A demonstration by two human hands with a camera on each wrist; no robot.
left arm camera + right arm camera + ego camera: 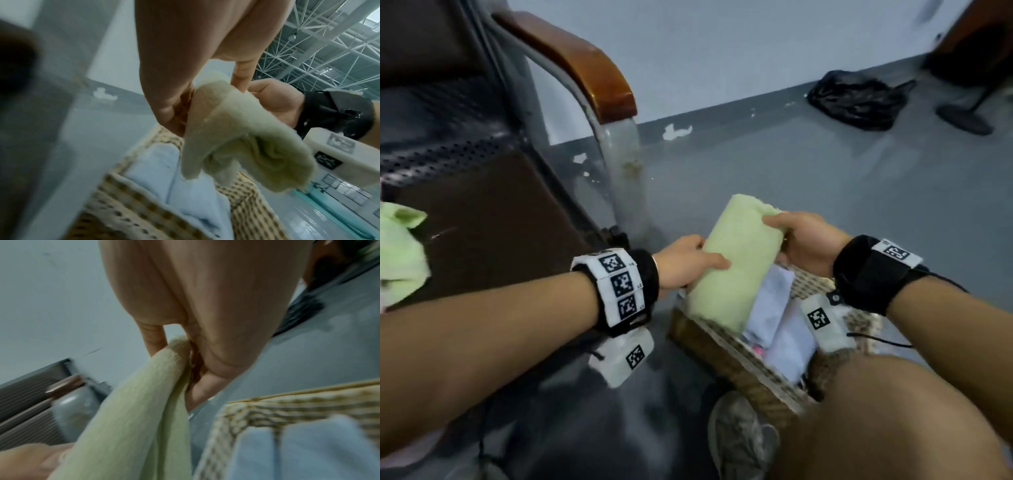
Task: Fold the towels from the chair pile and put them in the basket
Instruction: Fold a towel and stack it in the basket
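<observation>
A folded pale green towel (732, 260) hangs between both hands just above the woven basket (726, 356), which stands on the floor. My left hand (688, 262) pinches the towel's left edge with the thumb on top. My right hand (803, 240) grips its far right corner. The left wrist view shows the towel (242, 139) folded over, pinched by my left hand (185, 104). In the right wrist view my right hand (185, 363) clamps the towel (133, 418) beside the basket (267, 404). More green towel (399, 253) lies on the chair seat at the far left.
Light blue folded towels (777, 315) lie inside the basket. The dark chair (482, 212) with a wooden armrest (585, 65) and grey metal leg stands left of the basket. A black bag (859, 99) lies by the far wall. A shoe (739, 442) sits near the basket.
</observation>
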